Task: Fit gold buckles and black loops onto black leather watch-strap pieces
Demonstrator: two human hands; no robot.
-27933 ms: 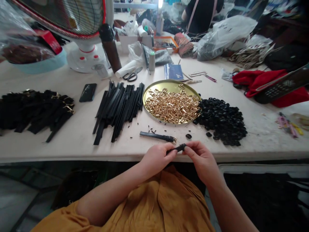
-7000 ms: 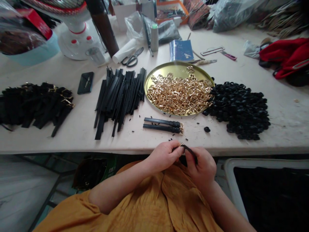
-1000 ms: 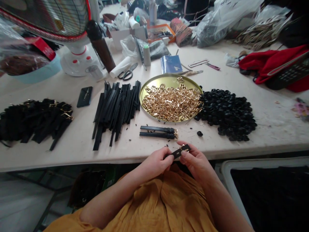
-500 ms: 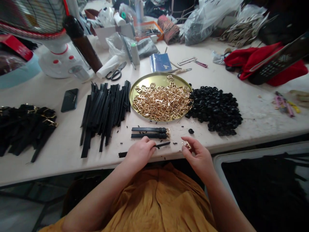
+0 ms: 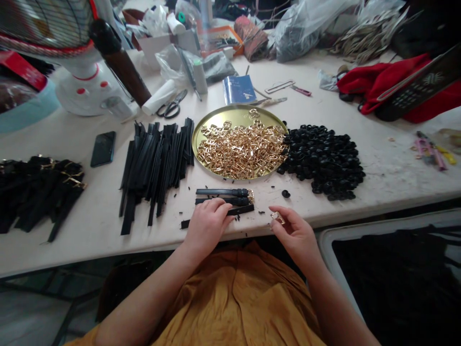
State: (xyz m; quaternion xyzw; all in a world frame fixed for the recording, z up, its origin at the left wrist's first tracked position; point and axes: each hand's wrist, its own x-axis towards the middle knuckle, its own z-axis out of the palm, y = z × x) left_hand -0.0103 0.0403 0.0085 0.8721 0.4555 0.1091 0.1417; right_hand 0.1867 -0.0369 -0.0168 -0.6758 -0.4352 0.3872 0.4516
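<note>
My left hand [image 5: 211, 221] is closed on a black strap [image 5: 243, 210] near the table's front edge; the strap's ends stick out on both sides of the fingers. Between thumb and fingertips, my right hand [image 5: 293, 226] pinches a small gold buckle [image 5: 277, 217] just above the table. Beyond my left hand lie two finished-looking straps [image 5: 221, 191] with gold buckles at their right ends. A gold round tray [image 5: 196, 156] holds a heap of gold buckles [image 5: 245, 149]. To its right spreads a pile of small black loops [image 5: 322, 158]; one black loop [image 5: 285, 193] lies apart.
Loose black straps [image 5: 154, 163] lie left of the tray, then a phone [image 5: 103, 149] and a heap of buckled straps [image 5: 39, 192]. Scissors [image 5: 172, 108], a blue booklet [image 5: 238, 90] and a fan [image 5: 86, 86] stand or lie behind. A white-rimmed bin [image 5: 334, 269] sits below right.
The strap under my left hand has turned its broad side up and shifted slightly, and the hand lies flatter over it. My right hand still holds the buckle in nearly the same place.
</note>
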